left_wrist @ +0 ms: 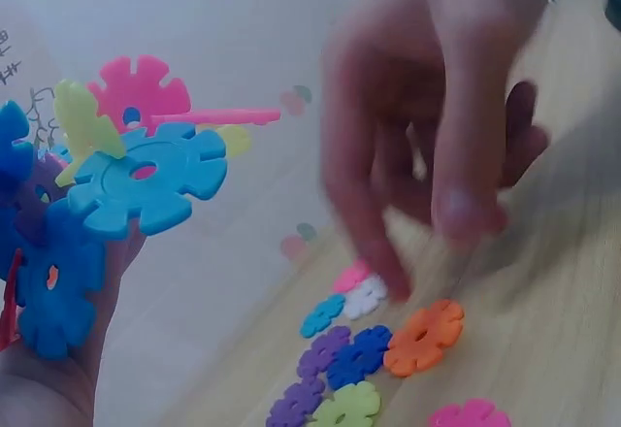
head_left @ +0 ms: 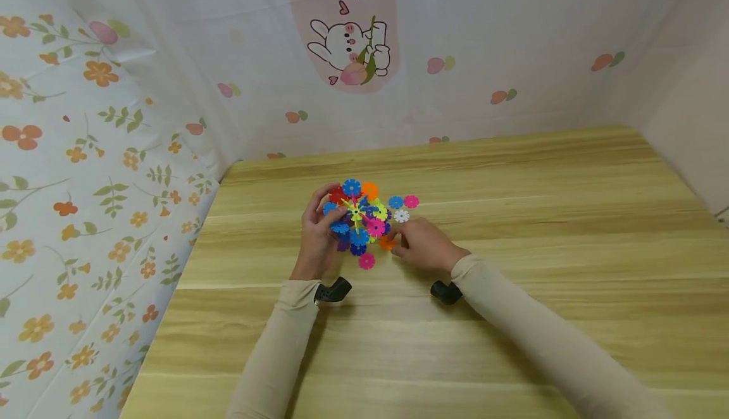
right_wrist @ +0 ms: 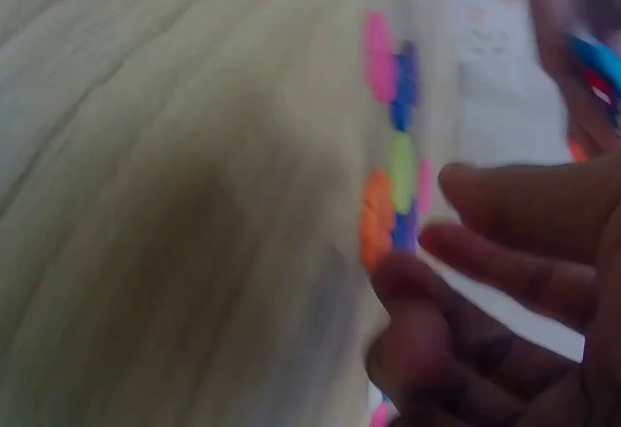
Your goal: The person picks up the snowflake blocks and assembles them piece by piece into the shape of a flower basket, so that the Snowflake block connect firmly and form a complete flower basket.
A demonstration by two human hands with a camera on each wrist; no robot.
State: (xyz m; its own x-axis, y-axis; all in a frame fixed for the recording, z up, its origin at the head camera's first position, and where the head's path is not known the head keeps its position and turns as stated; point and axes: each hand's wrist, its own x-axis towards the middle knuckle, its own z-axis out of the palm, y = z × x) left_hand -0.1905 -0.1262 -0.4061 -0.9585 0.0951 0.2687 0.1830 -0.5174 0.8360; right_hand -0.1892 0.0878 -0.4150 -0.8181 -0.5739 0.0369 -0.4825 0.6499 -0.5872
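My left hand (head_left: 315,237) holds a ball-like cluster of interlocking plastic flower discs (head_left: 359,237) in blue, red, orange, yellow and pink, its thumb over the near side. In the left wrist view, a light blue notched disc (left_wrist: 155,180) and pink ones jut out from that cluster. My right hand (head_left: 426,243) hovers low over the loose discs, its fingers loosely bent with nothing between them. Nearest to its fingertips is a loose orange disc (left_wrist: 424,338). Blue, purple and yellow-green discs lie beside the orange one, partly hidden under the cluster in the head view.
White (head_left: 401,216), blue (head_left: 395,202) and pink (head_left: 411,201) discs lie at the far right of the pile. Another pink disc (head_left: 367,261) lies nearer the front. A wood-grain table (head_left: 512,204) bears everything, with printed cloth (head_left: 467,39) behind it and at left.
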